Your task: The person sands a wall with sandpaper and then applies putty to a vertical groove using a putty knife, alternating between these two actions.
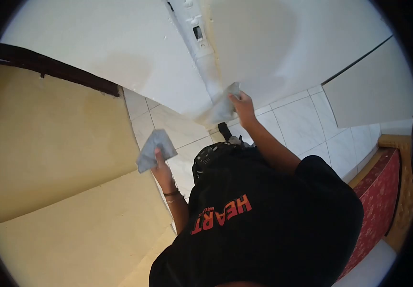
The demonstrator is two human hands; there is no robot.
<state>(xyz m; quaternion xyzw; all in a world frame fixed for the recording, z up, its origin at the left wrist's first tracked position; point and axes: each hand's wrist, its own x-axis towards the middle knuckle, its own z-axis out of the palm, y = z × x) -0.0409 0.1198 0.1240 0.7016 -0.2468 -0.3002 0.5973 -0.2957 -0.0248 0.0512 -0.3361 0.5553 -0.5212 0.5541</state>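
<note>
My right hand [244, 109] is closed around a grey cloth [223, 109], its thumb along the top of the folds. That cloth is blurred at its lower end and overlaps the bottom corner of a white door-like panel [120, 52], below a narrow edge with a metal latch plate [197, 32]. Lower and to the left, my left hand [162, 173] grips another grey cloth [156, 149], folded into a rough diamond shape, with the thumb pressed on top. This second cloth is near the yellow wall [58, 138].
White tiles [299, 119] cover the floor ahead and to the right. A dark brown wooden strip [55, 67] runs above the yellow wall. On the right stands a wooden seat frame [407, 201] with a red patterned cushion [376, 201]. A pale panel [374, 86] is behind it.
</note>
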